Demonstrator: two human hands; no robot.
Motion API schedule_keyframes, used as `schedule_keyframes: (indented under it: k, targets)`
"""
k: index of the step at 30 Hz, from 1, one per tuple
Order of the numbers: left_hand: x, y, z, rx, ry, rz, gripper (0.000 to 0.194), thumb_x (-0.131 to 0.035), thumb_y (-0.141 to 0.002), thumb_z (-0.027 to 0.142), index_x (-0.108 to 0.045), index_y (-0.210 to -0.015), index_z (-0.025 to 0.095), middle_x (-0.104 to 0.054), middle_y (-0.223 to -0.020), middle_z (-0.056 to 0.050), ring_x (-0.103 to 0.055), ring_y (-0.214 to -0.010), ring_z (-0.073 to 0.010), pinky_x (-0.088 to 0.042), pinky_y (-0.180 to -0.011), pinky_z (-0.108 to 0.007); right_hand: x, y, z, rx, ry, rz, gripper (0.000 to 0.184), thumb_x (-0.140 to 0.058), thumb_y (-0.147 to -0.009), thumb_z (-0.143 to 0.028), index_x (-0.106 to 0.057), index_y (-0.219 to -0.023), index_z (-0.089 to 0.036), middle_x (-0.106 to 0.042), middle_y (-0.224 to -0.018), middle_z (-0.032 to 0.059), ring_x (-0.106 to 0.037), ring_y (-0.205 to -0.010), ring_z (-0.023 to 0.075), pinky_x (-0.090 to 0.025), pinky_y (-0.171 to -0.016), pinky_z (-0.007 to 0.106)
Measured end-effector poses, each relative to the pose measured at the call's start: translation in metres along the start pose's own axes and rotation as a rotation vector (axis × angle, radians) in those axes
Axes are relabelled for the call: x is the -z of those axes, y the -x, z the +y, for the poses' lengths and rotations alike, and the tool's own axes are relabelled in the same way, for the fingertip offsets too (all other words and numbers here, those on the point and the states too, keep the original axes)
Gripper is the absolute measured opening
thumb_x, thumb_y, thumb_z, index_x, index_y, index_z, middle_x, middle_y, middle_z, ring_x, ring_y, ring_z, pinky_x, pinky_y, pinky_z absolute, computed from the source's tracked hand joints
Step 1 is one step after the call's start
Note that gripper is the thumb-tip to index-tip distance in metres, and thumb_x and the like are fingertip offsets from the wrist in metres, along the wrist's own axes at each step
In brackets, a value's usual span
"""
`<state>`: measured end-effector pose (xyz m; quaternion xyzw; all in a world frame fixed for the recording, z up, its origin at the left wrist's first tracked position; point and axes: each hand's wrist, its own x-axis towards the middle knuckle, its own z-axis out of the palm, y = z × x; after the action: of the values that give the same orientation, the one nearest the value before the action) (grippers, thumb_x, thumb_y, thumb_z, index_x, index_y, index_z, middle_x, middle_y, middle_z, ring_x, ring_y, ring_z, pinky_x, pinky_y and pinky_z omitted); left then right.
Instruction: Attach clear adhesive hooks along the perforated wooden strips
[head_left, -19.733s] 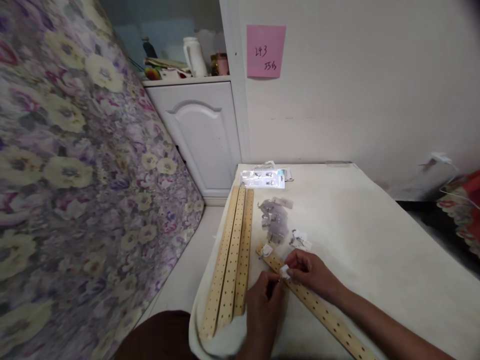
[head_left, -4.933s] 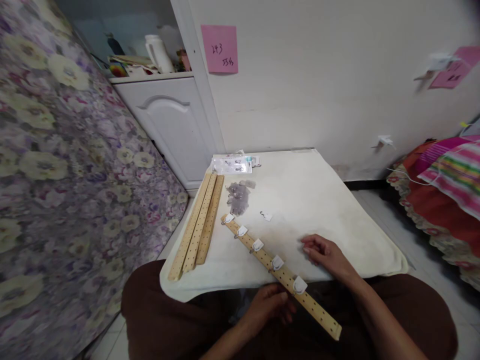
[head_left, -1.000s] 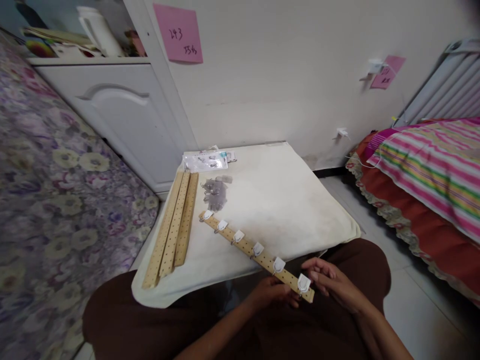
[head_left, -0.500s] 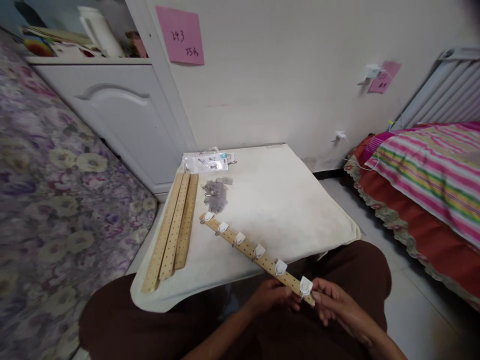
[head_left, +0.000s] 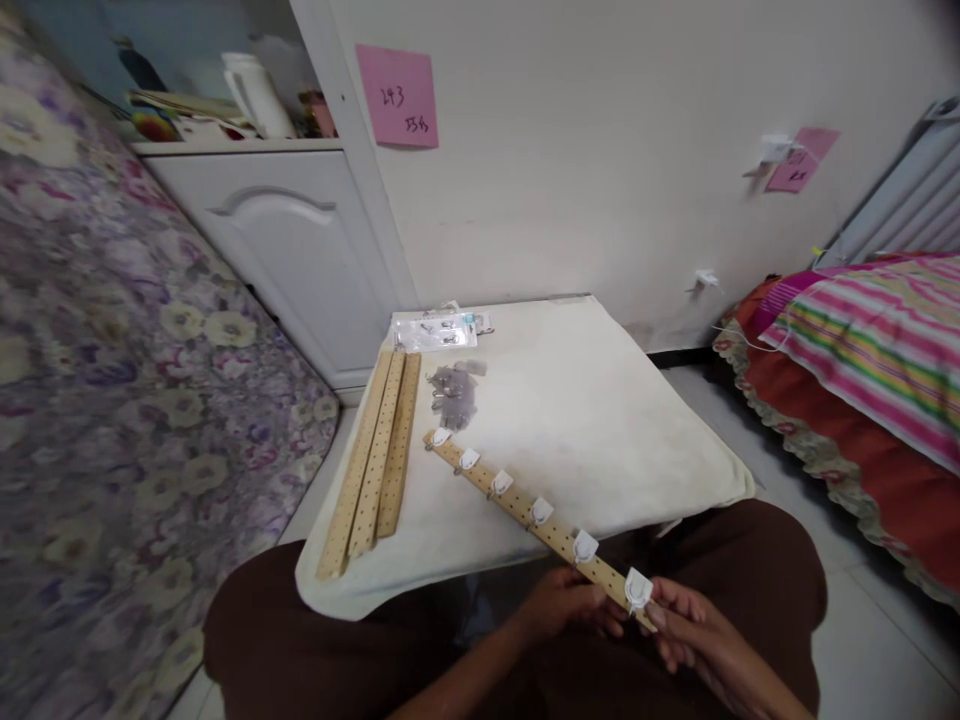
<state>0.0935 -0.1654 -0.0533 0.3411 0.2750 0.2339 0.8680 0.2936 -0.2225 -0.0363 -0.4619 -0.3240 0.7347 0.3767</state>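
Observation:
A long perforated wooden strip [head_left: 517, 503] slants from the middle of the table down towards my lap. Several white tabs with metal hooks [head_left: 541, 512] are spaced along it. My left hand [head_left: 564, 603] is closed around the strip's lower edge, close to its near end. At that end, my right hand [head_left: 688, 622] pinches the strip beside the last white tab [head_left: 638, 590]. The strip's far end lies over the table near a small heap of hooks in clear plastic [head_left: 454, 392].
Three more perforated strips [head_left: 376, 455] lie side by side along the left of the white-covered table [head_left: 600, 420]. Clear hook packaging [head_left: 435, 331] rests at the back left corner. A floral curtain [head_left: 172, 400] hangs left; a bed [head_left: 877, 330] stands right.
The whole view has shifted, so the scene sits further right and slightly lower. Both hands keep their hold on the strip, with little visible change in its pose.

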Motion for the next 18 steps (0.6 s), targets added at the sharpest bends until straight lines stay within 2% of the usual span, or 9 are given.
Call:
schedule_keyframes:
  k: [8, 18]
  targets:
    - [-0.005, 0.005, 0.004, -0.031, -0.027, -0.017, 0.042, -0.075, -0.063, 0.043, -0.07, -0.086, 0.009, -0.068, -0.08, -0.009, -0.062, -0.063, -0.015, -0.043, -0.065, -0.028, 0.002, -0.001, 0.007, 0.043, 0.003, -0.016, 0.023, -0.067, -0.078, -0.039, -0.063, -0.08, -0.017, -0.052, -0.07, -0.0015, -0.039, -0.048, 0.0043, -0.035, -0.045, 0.017]
    - [-0.013, 0.01, 0.013, -0.07, -0.062, -0.052, 0.042, -0.077, -0.059, 0.044, -0.071, -0.083, 0.01, -0.067, -0.073, -0.008, -0.061, -0.065, -0.0172, -0.045, -0.067, -0.031, -0.006, 0.006, -0.005, 0.045, 0.01, -0.056, 0.025, -0.066, -0.078, -0.041, -0.066, -0.085, -0.017, -0.057, -0.077, 0.0018, -0.038, -0.051, 0.0053, -0.036, -0.047, 0.018]
